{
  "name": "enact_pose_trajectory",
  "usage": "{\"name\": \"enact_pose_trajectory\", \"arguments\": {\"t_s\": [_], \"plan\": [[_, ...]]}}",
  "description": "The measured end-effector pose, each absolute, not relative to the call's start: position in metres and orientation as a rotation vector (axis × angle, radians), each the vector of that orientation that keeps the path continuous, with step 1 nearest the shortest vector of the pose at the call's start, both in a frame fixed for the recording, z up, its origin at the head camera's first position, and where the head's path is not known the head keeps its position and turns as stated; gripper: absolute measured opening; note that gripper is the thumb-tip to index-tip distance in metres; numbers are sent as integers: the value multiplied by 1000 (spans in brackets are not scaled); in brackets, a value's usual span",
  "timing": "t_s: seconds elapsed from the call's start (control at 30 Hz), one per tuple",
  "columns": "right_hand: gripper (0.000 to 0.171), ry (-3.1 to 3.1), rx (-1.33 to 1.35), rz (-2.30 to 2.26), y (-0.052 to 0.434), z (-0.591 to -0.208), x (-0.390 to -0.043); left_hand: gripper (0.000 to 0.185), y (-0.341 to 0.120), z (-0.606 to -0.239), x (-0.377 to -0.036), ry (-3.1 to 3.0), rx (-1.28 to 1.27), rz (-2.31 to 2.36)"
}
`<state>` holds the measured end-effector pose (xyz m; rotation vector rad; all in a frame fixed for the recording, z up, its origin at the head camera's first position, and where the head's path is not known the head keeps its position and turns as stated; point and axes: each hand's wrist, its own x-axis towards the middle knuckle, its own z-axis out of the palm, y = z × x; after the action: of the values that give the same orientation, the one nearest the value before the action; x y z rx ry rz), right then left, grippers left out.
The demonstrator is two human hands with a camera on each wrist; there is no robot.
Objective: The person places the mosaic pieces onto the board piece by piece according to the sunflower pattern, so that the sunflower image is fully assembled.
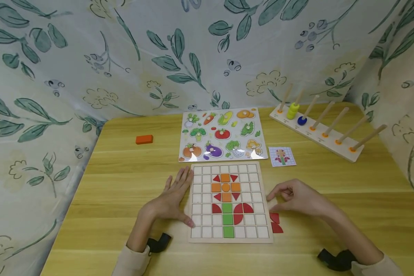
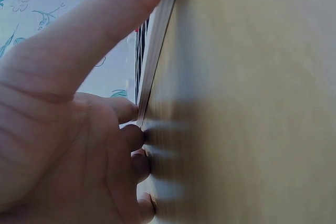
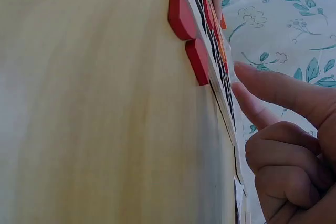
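Observation:
A wooden grid board (image 1: 252, 240) lies between the hands, holding orange squares (image 1: 225, 178) around an orange disc (image 1: 225, 187), several red triangles (image 1: 234, 178), a stem of green squares (image 1: 228, 219) and red quarter-circles (image 1: 239, 219) on both sides of the stem. My left hand (image 1: 169, 201) rests along the board's left edge, fingers extended and thumb at its lower part. At the right edge, my right hand (image 1: 298, 197) has thumb and index finger stretched toward the board, other fingers curled, holding nothing. Just below it, two loose red pieces (image 3: 180, 17) lie beside the board.
A small pattern card (image 1: 282, 156) lies right of a vegetable puzzle (image 1: 183, 134) behind the board. A peg stand (image 1: 352, 156) with yellow rings (image 1: 292, 111) and a blue ring (image 1: 302, 121) is at back right. An orange block (image 1: 144, 139) sits at back left.

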<state>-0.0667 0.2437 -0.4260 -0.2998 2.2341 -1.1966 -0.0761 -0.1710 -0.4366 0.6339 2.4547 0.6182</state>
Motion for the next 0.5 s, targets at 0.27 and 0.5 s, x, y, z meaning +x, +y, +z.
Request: {"name": "enact_pose_trajectory", "arguments": {"t_s": [0.27, 0.5], "plan": [[27, 2118, -293, -1195, 254, -433, -64, 155, -171, -436, -76, 2459, 646, 628], [27, 2246, -222, -1182, 263, -436, -70, 155, -172, -435, -76, 2460, 646, 626]]}}
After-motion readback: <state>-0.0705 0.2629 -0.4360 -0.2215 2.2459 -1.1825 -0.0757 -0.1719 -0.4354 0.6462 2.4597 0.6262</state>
